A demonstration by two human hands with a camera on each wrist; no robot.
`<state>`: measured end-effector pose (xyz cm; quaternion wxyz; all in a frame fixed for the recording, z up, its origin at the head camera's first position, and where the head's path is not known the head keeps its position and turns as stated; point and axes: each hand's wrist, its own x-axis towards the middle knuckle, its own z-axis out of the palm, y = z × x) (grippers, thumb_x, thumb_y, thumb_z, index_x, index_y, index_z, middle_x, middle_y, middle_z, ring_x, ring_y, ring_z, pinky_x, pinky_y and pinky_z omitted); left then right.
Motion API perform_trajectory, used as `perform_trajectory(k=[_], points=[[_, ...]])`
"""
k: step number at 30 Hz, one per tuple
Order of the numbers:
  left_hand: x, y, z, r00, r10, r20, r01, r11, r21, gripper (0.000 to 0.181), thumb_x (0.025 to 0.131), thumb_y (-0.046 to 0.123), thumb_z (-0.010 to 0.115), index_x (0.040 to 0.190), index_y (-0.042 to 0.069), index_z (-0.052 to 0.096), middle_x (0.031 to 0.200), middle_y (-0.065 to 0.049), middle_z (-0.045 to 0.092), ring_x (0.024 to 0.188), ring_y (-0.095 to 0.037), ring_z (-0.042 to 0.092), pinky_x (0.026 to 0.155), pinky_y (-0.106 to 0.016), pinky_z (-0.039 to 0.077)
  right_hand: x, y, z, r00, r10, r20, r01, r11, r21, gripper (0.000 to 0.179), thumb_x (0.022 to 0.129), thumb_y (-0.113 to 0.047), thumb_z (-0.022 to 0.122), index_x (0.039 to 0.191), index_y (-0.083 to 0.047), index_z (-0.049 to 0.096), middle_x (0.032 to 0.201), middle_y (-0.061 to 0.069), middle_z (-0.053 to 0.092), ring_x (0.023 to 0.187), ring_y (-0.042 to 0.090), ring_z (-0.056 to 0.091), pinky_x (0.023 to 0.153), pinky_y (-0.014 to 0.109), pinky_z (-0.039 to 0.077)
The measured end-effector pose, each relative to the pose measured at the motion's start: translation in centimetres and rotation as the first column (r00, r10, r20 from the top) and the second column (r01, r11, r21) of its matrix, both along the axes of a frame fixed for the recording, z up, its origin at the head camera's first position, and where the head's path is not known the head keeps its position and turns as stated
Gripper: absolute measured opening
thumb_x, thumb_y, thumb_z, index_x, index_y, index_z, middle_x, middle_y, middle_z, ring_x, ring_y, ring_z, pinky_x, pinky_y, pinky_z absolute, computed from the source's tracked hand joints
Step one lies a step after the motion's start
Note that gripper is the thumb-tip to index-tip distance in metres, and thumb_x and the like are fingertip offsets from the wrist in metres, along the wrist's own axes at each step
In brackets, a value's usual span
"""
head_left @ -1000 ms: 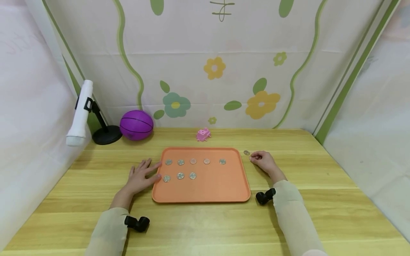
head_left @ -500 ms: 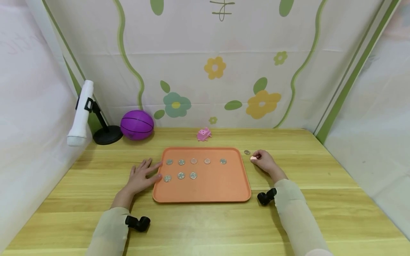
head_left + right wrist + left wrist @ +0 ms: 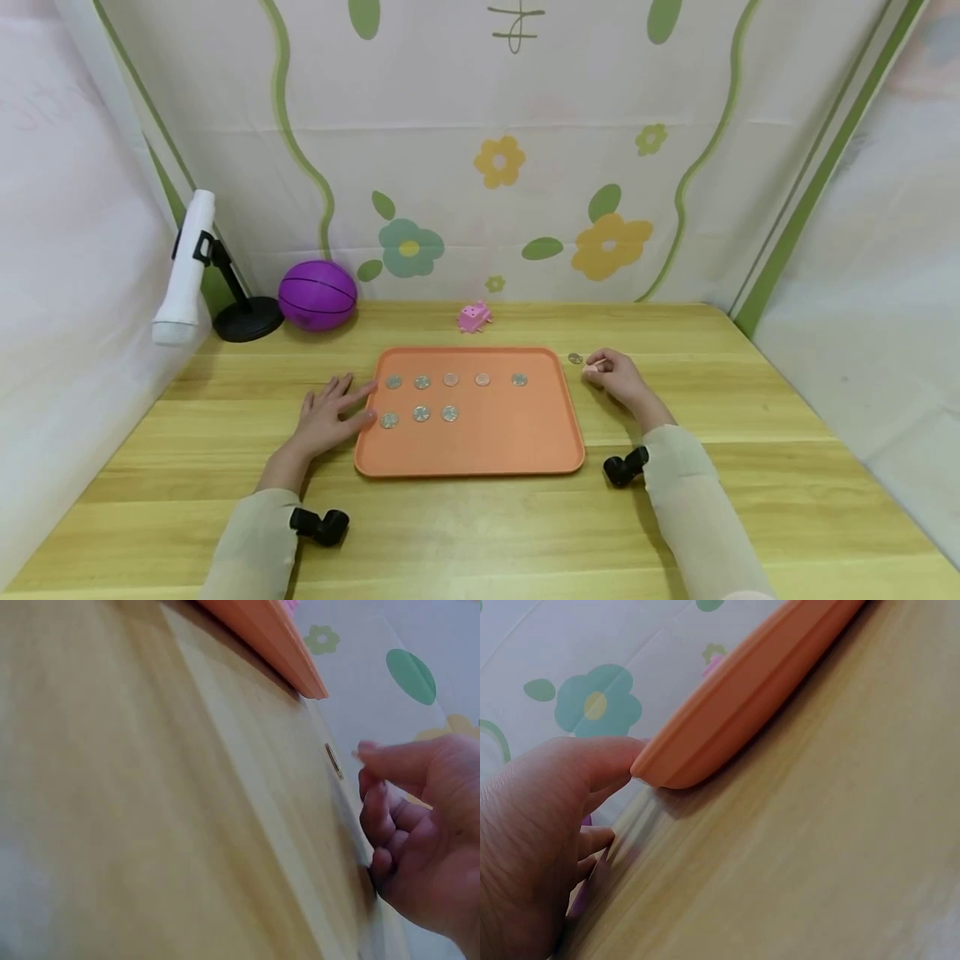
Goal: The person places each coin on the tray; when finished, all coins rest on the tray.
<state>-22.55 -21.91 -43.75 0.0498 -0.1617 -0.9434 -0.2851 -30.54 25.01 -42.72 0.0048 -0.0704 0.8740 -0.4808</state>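
Observation:
My right hand [image 3: 621, 382] pinches a coin [image 3: 590, 368] between thumb and fingertips, just right of the orange tray [image 3: 517, 446]. On the table beside those fingertips lies another coin [image 3: 575, 358], seen edge-on as a thin coin [image 3: 334, 761] in the right wrist view. Two rows of coins lie on the tray: several in the far row, including a copper-toned coin [image 3: 482, 380], and three nearer, one being a silvery coin [image 3: 450, 413]. With fingers spread, my left hand [image 3: 326, 421] rests at the tray's left edge, its thumb touching the rim [image 3: 694, 739] in the left wrist view.
Behind the tray stands a small pink toy [image 3: 475, 317]. A purple ball [image 3: 318, 296] and a white microphone [image 3: 187, 267] on a black stand [image 3: 247, 318] occupy the back left. A flower-printed curtain [image 3: 450, 100] borders the wooden table [image 3: 465, 533].
The coin in my right hand shows more of its face half a second ago, then turns partly behind the fingers. My left hand and the tray stay in place.

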Motion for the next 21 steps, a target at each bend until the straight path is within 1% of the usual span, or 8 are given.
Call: perform_trajectory(k=[2, 5, 8, 12, 14, 16, 19, 21], points=[[0.0, 0.0, 0.0, 1.000, 0.003, 0.004, -0.003, 1.000, 0.000, 0.054, 0.082, 0.040, 0.053, 0.130, 0.015, 0.043, 0.136, -0.025, 0.020, 0.124, -0.041, 0.008, 0.091, -0.060, -0.003, 0.1, -0.2, 0.3, 1.000, -0.004, 0.030, 0.005, 0.998, -0.057, 0.026, 0.081, -0.012, 0.060, 0.100, 0.004, 0.052, 0.073, 0.006, 0.054, 0.066, 0.017, 0.050, 0.056, 0.027, 0.042], [0.0, -0.1, -0.1, 1.000, 0.005, 0.007, -0.005, 1.000, -0.004, 0.055, 0.082, 0.041, 0.053, 0.130, 0.016, 0.043, 0.136, -0.024, 0.020, 0.124, -0.041, 0.008, 0.091, -0.059, -0.003, 0.3, -0.6, 0.8, 0.999, 0.016, 0.051, -0.011, 0.994, -0.106, 0.032, 0.081, -0.014, 0.061, 0.104, 0.006, 0.052, 0.079, 0.007, 0.058, 0.075, 0.020, 0.054, 0.063, 0.028, 0.044], [0.0, -0.1, -0.2, 1.000, 0.005, 0.002, -0.005, 1.000, -0.007, 0.055, 0.082, 0.041, 0.052, 0.130, 0.015, 0.042, 0.136, -0.025, 0.020, 0.124, -0.041, 0.009, 0.091, -0.060, -0.003, 0.6, -1.3, 1.4, 0.996, 0.057, 0.061, -0.048, 0.987, -0.152, 0.034, 0.082, -0.015, 0.060, 0.107, 0.007, 0.051, 0.084, 0.013, 0.059, 0.081, 0.028, 0.056, 0.070, 0.034, 0.046], [0.0, -0.1, -0.1, 1.000, 0.004, 0.002, -0.004, 1.000, -0.003, 0.055, 0.082, 0.041, 0.053, 0.130, 0.015, 0.043, 0.136, -0.025, 0.020, 0.124, -0.041, 0.009, 0.091, -0.060, -0.003, 1.1, -2.7, 2.5, 0.991, 0.109, 0.076, -0.093, 0.976, -0.197, 0.037, 0.083, -0.018, 0.059, 0.110, 0.006, 0.051, 0.090, 0.023, 0.057, 0.086, 0.037, 0.053, 0.075, 0.042, 0.042], [0.1, 0.0, -0.1, 1.000, 0.004, 0.002, -0.004, 1.000, -0.001, 0.055, 0.082, 0.041, 0.053, 0.130, 0.015, 0.043, 0.136, -0.025, 0.021, 0.124, -0.041, 0.009, 0.091, -0.060, -0.003, 1.3, -3.5, 3.1, 0.987, 0.136, 0.086, -0.115, 0.970, -0.216, 0.041, 0.083, -0.021, 0.059, 0.113, 0.006, 0.049, 0.094, 0.026, 0.055, 0.087, 0.039, 0.051, 0.076, 0.045, 0.040], [0.1, 0.0, -0.1, 1.000, 0.003, 0.001, -0.003, 1.000, 0.005, 0.055, 0.082, 0.041, 0.053, 0.129, 0.015, 0.043, 0.136, -0.025, 0.021, 0.124, -0.041, 0.009, 0.091, -0.060, -0.003, 1.5, -4.5, 3.7, 0.983, 0.161, 0.093, -0.132, 0.958, -0.255, 0.043, 0.083, -0.021, 0.059, 0.115, 0.006, 0.049, 0.097, 0.029, 0.053, 0.087, 0.041, 0.050, 0.078, 0.048, 0.038], [0.0, 0.0, -0.1, 1.000, 0.003, -0.011, -0.003, 1.000, 0.008, 0.054, 0.082, 0.040, 0.053, 0.129, 0.015, 0.044, 0.136, -0.025, 0.021, 0.124, -0.042, 0.010, 0.090, -0.060, -0.002, 1.8, -6.2, 4.3, 0.978, 0.189, 0.084, -0.156, 0.942, -0.298, 0.042, 0.082, -0.018, 0.060, 0.114, 0.007, 0.049, 0.097, 0.027, 0.054, 0.088, 0.042, 0.049, 0.077, 0.051, 0.037], [0.0, 0.0, -0.1, 1.000, 0.002, -0.017, -0.002, 1.000, 0.013, 0.054, 0.082, 0.040, 0.053, 0.129, 0.014, 0.044, 0.135, -0.025, 0.022, 0.123, -0.042, 0.010, 0.090, -0.060, -0.002, 2.0, -7.3, 4.5, 0.976, 0.201, 0.081, -0.167, 0.938, -0.304, 0.039, 0.082, -0.016, 0.060, 0.113, 0.006, 0.051, 0.094, 0.022, 0.057, 0.087, 0.041, 0.050, 0.072, 0.049, 0.039]])
